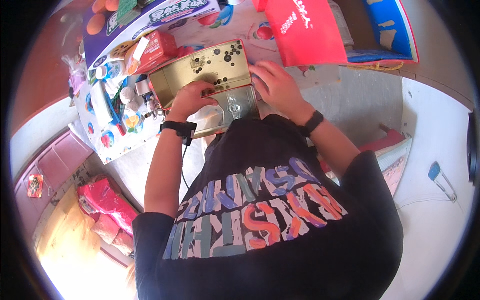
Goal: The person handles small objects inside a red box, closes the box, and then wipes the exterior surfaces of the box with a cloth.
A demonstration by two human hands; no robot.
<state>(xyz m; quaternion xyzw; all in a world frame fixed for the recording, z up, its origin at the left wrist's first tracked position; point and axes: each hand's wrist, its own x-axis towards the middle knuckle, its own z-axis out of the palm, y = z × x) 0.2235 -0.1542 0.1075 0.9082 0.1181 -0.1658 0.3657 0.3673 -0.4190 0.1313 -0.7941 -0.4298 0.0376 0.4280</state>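
Before me a shallow rectangular tin (170,80) with a red rim and a gold-coloured inside lies open on the table. Small dark round pieces (227,58), possibly buttons, are scattered in it, mostly towards its right end. My left hand (192,98) reaches over the tin's near wall, its fingertips bent down beside several of these pieces. Whether it pinches one is hidden. At the tin's right end is my right hand (276,85), fingers apart, fingertips at or against the rim. The shiny metal lid (243,103), with an embossed emblem, lies on the near side, partly covered by my shirt.
A red carton (159,50) and a small bottle (108,70) stand left of the tin, near a purple printed box (180,13). Keys (152,107) and pale round objects (127,95) lie nearby. A red gift box (307,32) is at the back right.
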